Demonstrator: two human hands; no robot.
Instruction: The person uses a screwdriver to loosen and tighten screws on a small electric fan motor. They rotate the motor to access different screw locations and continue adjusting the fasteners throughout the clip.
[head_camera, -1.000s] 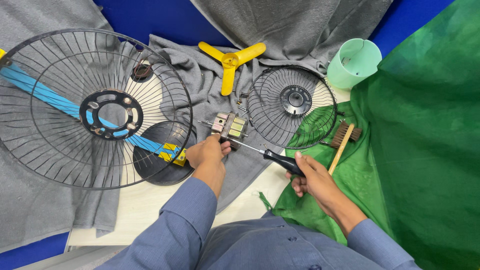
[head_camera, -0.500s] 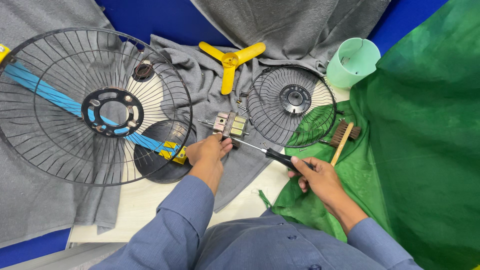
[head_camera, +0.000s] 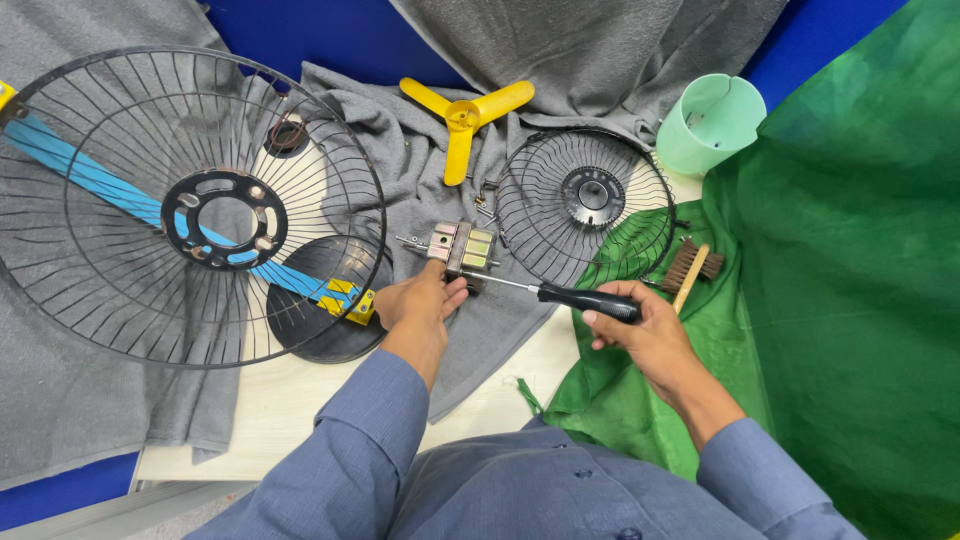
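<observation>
Here left hand (head_camera: 420, 305) fingers pinch the small motor block (head_camera: 462, 248) just ahead, right hand (head_camera: 640, 325) fingers wrapped round the screwdriver (head_camera: 565, 293), shaft pointing left into it.

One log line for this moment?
left hand: steadies motor block | right hand: holds screwdriver, tip at block | on grey cloth

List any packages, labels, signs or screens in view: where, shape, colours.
No packages, signs or screens.
Yellow tag or sticker: a small rectangular patch on the blue strip, near its lower end beside the left hand; it may be a label, too small to tell.
Nothing label-like shows on the motor block or the screwdriver in the right hand.
</observation>
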